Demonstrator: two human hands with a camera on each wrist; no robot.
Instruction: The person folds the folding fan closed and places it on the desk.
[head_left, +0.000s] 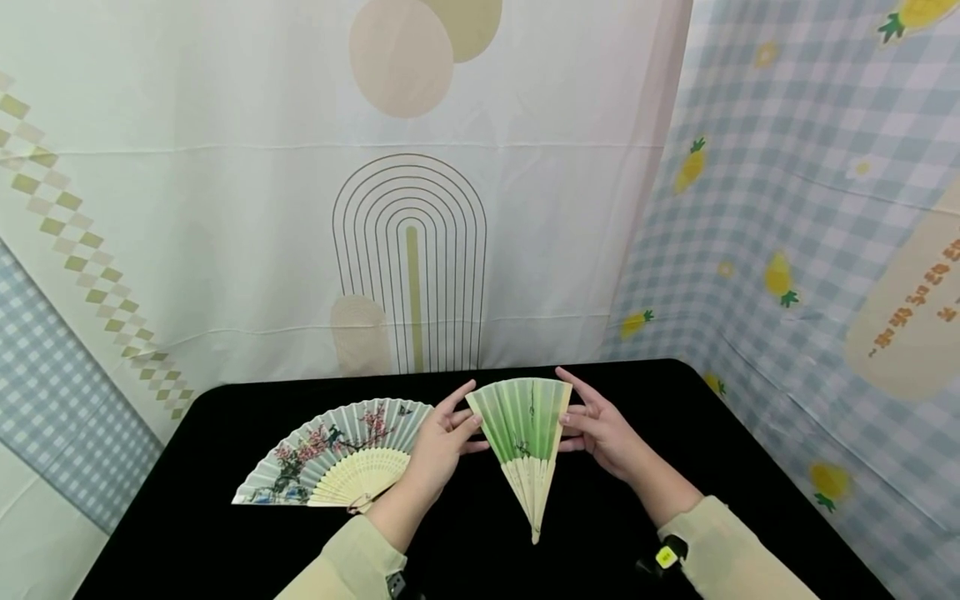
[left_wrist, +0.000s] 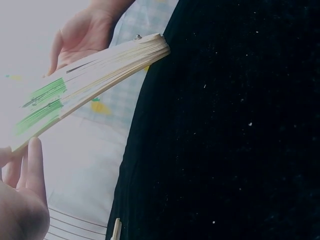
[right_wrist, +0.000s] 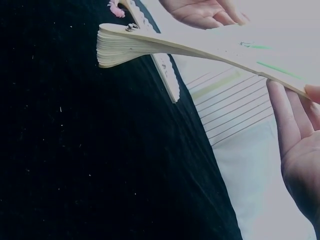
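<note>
Between both hands is a partly spread green folding fan (head_left: 521, 421), with pale bamboo ribs narrowing to a pivot at the bottom. My left hand (head_left: 441, 442) pinches its left edge by thumb and fingers. On the opposite edge, my right hand (head_left: 611, 437) holds it the same way, forefinger stretched upward. From the left wrist view, the fan's ribs (left_wrist: 120, 62) look closely stacked toward the pivot end, raised over the black cloth. A second folding fan (head_left: 337, 454), pale with pink blossoms, lies spread on the table, partly hidden behind my left hand.
A black cloth covers the table (head_left: 600, 533). Behind it hangs a white patterned curtain (head_left: 247, 250), and a blue checked one with pineapples (head_left: 750, 150) hangs to the right. A pink tassel (right_wrist: 116, 8) hangs from the second fan's pivot end.
</note>
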